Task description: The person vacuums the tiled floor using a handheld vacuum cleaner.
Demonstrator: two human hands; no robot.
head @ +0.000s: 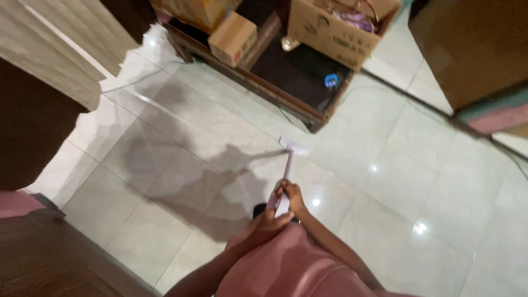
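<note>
We hold the white stick vacuum with both hands closed around its upper handle, left hand below, right hand above. Its head rests on the tiled floor near the low shelf. It seems light, stiff and smooth.
</note>
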